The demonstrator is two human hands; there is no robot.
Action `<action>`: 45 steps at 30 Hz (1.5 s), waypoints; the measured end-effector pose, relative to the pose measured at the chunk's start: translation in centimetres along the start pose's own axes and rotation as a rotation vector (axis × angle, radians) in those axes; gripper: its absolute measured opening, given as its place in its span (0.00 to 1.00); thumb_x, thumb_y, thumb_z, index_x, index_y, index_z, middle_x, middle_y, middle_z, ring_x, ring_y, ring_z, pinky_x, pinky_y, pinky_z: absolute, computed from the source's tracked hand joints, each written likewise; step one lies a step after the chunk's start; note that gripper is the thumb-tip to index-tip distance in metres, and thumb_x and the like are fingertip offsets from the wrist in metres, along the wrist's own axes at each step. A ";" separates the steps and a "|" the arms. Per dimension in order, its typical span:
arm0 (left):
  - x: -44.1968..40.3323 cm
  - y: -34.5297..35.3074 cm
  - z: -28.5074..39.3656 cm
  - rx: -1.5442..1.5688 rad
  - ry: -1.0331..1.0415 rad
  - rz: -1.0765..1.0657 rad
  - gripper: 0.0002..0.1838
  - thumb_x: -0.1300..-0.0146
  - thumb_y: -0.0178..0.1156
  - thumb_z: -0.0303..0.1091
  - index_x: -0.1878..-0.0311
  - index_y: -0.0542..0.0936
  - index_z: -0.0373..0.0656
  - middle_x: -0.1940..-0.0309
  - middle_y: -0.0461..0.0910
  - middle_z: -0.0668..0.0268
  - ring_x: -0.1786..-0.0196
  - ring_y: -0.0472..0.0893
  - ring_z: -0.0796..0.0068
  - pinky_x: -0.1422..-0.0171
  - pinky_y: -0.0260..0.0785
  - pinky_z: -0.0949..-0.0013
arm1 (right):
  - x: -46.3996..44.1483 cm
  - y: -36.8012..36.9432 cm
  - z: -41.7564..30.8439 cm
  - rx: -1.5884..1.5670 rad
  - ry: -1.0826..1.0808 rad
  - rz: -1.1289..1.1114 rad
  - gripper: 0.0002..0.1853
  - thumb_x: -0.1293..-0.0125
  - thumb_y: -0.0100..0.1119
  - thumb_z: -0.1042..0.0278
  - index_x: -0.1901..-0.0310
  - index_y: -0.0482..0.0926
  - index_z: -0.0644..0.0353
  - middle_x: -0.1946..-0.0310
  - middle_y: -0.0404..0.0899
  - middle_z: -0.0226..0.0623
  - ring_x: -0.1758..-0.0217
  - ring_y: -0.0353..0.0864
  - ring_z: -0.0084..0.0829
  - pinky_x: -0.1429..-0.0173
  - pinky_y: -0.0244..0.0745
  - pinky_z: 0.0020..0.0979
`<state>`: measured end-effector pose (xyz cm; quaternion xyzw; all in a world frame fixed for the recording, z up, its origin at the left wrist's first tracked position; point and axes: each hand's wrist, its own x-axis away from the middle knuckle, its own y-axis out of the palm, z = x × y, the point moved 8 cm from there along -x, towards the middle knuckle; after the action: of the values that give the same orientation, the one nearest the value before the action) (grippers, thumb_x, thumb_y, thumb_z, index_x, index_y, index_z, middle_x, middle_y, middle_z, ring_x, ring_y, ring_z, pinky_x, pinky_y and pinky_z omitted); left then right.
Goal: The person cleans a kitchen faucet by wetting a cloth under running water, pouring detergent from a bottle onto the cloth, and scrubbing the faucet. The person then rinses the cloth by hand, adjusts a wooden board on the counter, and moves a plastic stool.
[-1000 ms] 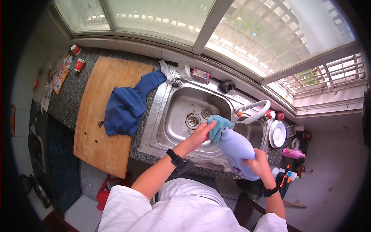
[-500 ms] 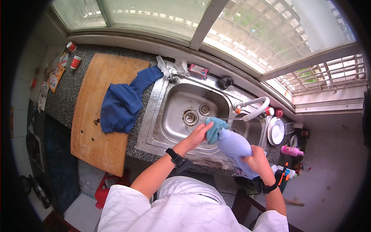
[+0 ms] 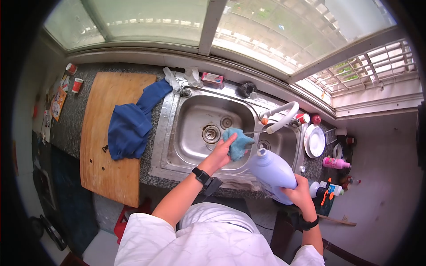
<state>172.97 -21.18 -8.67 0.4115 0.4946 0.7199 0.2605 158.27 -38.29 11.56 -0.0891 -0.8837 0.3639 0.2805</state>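
Over the near side of the left sink basin, my left hand (image 3: 220,152) is closed around a bunched teal cloth (image 3: 238,144). My right hand (image 3: 298,193) grips a large lavender bottle (image 3: 274,174) near its lower part. The bottle leans toward the sink, its uncapped mouth just right of the cloth and apart from it. A white curved faucet (image 3: 286,116) reaches in from the back right. Between its tip and the cloth runs a thin pale streak, possibly water. The steel sink (image 3: 191,128) has two basins.
A wooden board (image 3: 95,133) bears a blue garment (image 3: 128,131). White plates (image 3: 316,142), a pink bottle (image 3: 336,163) and a red-and-white cup (image 3: 303,118) stand right of the sink. A pink box (image 3: 212,79) and dark scrubber (image 3: 245,89) sit behind it.
The bottle's mouth has moved away from the cloth, which it met or overlapped earlier. Both hands still hold their things. The camera view has shifted slightly.
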 end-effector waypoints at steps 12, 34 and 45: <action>-3.8 -6.8 -1.3 -0.225 0.096 0.329 0.10 0.25 0.59 0.41 0.51 0.74 0.47 0.67 0.77 0.68 0.74 0.74 0.77 0.73 0.66 0.73 | 3.5 -7.0 11.7 -0.462 0.173 0.357 0.11 0.47 0.69 0.80 0.61 0.84 0.66 0.74 0.80 0.25 0.77 0.71 0.13 0.73 0.61 0.20; -7.0 -11.2 -3.9 -0.360 -0.010 0.691 0.29 0.26 0.46 0.68 0.65 0.71 0.49 0.84 0.63 0.74 0.85 0.63 0.79 0.82 0.53 0.71 | -4.4 -15.4 28.1 -1.380 0.092 0.980 0.31 0.25 0.46 0.35 0.61 0.74 0.62 0.74 0.69 0.29 0.77 0.66 0.22 0.69 0.63 0.26; -6.3 -10.0 -4.2 -0.568 0.035 0.704 0.15 0.22 0.53 0.45 0.45 0.75 0.43 0.61 0.81 0.65 0.68 0.78 0.71 0.68 0.72 0.69 | -6.1 -15.1 33.1 -1.208 0.346 1.453 0.40 0.24 0.25 0.26 0.63 0.71 0.62 0.75 0.69 0.30 0.79 0.62 0.21 0.75 0.59 0.22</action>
<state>172.41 -24.43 -20.75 0.4547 0.1114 0.8786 0.0940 145.48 -71.02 0.29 -0.7972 -0.5973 -0.0859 0.0195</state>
